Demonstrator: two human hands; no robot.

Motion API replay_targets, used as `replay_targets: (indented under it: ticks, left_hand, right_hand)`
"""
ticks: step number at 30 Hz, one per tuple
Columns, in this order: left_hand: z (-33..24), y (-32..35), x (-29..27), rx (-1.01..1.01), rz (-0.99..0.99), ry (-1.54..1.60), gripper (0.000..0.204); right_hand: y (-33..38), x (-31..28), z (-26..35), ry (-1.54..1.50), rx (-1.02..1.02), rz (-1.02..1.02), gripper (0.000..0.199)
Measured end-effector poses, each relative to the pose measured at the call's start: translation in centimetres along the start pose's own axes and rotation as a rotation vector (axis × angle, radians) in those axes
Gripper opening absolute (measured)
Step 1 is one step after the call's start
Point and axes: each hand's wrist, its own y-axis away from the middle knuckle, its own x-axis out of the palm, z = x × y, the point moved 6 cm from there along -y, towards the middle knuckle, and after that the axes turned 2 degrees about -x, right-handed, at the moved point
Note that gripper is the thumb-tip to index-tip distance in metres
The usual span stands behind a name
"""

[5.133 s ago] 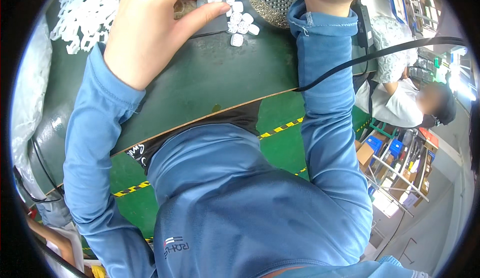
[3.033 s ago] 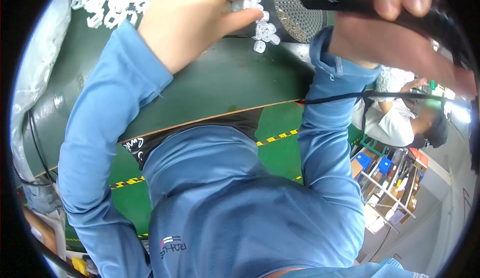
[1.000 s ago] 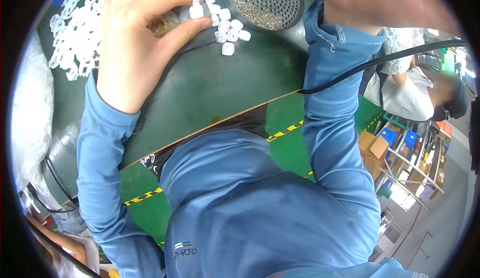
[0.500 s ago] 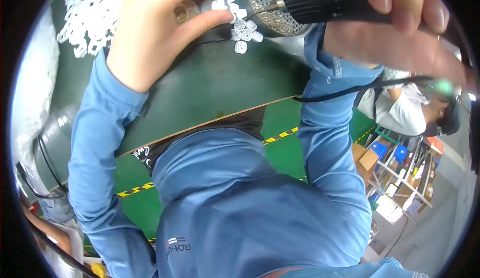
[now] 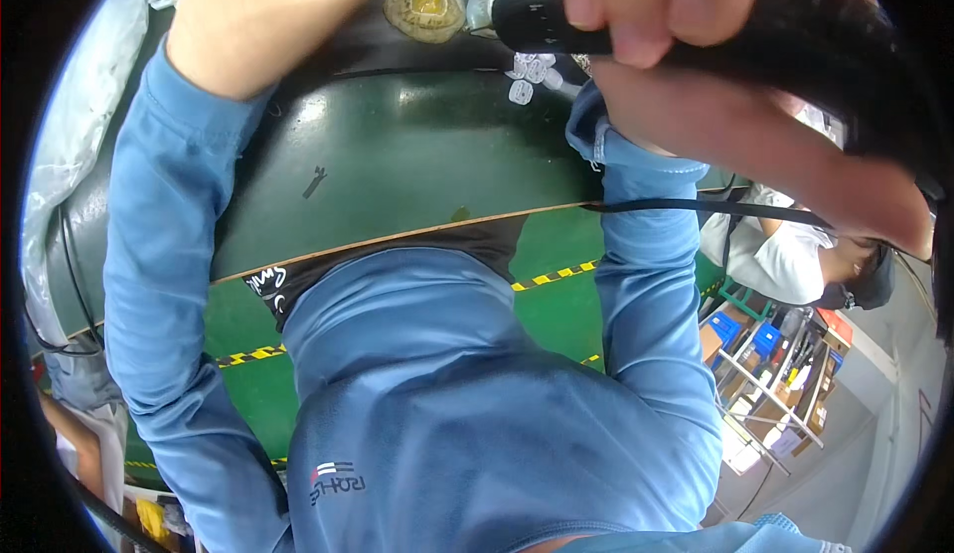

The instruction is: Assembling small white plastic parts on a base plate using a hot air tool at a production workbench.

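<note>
My right hand is wrapped round a black electric screwdriver, held nearly level at the upper right. The screwdriver's nose end meets a small translucent whitish piece; its bit does not show. Just left of that sits a round, see-through amber disc or holder with a yellow middle. My left hand reaches up past the top edge, left of the disc. Its fingers are out of the picture, so what they hold cannot be seen. Several small white plastic parts lie below the screwdriver's nose.
A black cable runs across my right forearm. The green table's front edge is close to my body. A dark scrap lies on the table. Clear plastic sheeting hangs at left. Another person is at the right, near shelves.
My left hand has moved up, its fingers leaving the picture. The screwdriver has shifted left and its nose now meets the translucent piece. The screw tray is now out of sight.
</note>
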Motion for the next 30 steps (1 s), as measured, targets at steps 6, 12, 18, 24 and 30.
replay_targets:
  ticks: [6, 12, 18, 24, 30]
  left_hand:
    - [-2.8, 0.6, 0.2, 0.026, 0.172, 0.165, 0.028]
    - [-3.2, 0.7, 2.1, 0.067, 0.232, 0.218, 0.028]
    - [-3.4, 1.5, 3.3, 0.082, 0.285, 0.241, 0.028]
    - [-3.0, 2.2, 4.0, 0.114, 0.267, 0.228, 0.019]
    - [-3.0, 1.7, 3.9, 0.105, 0.263, 0.206, 0.018]
  right_hand:
    - [-0.7, -0.4, 2.1, 0.053, 0.001, 0.039, 0.073]
    - [-0.7, 0.8, 2.0, 0.11, -0.002, 0.054, 0.075]
    - [-1.1, 0.7, 2.0, 0.129, -0.012, 0.077, 0.076]
    - [-1.2, -0.2, 2.4, 0.156, -0.017, 0.106, 0.078]
    - [-1.7, 1.2, 2.1, 0.174, -0.018, 0.138, 0.08]
